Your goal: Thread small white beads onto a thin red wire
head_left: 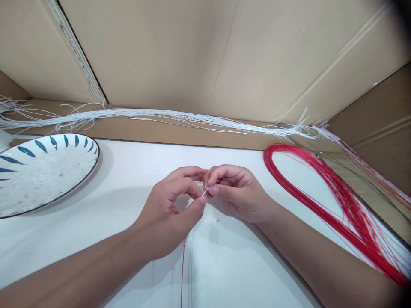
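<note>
Both hands meet above the white table in the middle of the view. Thumb and fingers of my left hand (176,203) pinch a short, thin white strand (204,192). At its upper end, the fingertips of my right hand (239,188) close on the same strand. A thin red strand (183,273) hangs or lies below my left hand and runs to the bottom edge; whether it joins the white piece is hidden by the hand.
An oval plate (58,197) with white bits on it stands at the left. A looped bundle of red strands (298,194) lies at the right. Long white strands (154,113) run along the cardboard ledge (154,133) at the back, below cardboard walls (180,51).
</note>
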`<action>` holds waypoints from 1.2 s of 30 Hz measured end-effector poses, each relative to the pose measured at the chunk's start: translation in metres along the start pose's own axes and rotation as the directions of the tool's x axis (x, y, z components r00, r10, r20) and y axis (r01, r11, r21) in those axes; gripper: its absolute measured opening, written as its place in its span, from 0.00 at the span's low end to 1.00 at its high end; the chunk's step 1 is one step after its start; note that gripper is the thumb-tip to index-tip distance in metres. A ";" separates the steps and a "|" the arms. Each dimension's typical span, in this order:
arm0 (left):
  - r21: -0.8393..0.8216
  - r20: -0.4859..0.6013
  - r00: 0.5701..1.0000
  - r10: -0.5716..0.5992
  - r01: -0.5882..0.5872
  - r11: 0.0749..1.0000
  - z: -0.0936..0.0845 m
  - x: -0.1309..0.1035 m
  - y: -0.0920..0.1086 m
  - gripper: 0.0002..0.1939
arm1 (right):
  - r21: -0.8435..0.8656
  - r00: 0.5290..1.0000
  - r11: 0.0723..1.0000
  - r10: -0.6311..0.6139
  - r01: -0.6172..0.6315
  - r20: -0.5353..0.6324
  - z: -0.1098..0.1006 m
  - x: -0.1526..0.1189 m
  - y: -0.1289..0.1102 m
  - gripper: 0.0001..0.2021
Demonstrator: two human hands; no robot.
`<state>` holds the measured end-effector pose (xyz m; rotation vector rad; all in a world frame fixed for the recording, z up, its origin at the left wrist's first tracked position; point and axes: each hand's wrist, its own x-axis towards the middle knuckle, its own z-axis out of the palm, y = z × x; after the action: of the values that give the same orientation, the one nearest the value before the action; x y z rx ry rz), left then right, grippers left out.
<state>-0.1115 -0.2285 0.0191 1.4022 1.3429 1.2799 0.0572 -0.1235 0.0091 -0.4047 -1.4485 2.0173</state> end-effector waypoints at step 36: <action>-0.040 0.027 0.998 -0.059 0.060 0.997 0.000 0.011 0.005 0.10 | -0.047 0.989 0.992 -0.123 0.119 -0.083 0.009 0.002 -0.006 0.15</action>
<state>-0.1111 -0.2185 0.0253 1.3361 1.3242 1.2392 0.0517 -0.1278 0.0179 -0.4056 -1.4297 1.8548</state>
